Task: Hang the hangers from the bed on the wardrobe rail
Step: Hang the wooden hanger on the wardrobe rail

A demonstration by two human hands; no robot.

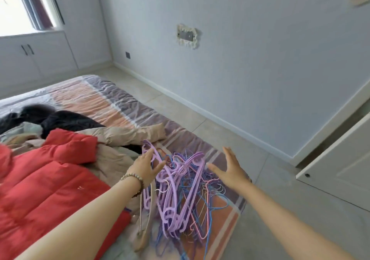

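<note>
A tangled pile of hangers lies on the near right corner of the bed: thick lilac plastic ones on top, thin blue and pink wire ones underneath, and a beige one at the left. My left hand hovers over the pile's left side, fingers spread, its fingertips by a lilac hanger. On the other side my right hand is open over the right edge of the pile, palm facing inward. Neither hand holds anything. The wardrobe rail is out of sight.
A red padded jacket, a beige coat and dark clothes cover the bed's left part. Tiled floor runs along the wall at right. A white wardrobe door stands ajar at the far right. Low white cabinets sit under the window.
</note>
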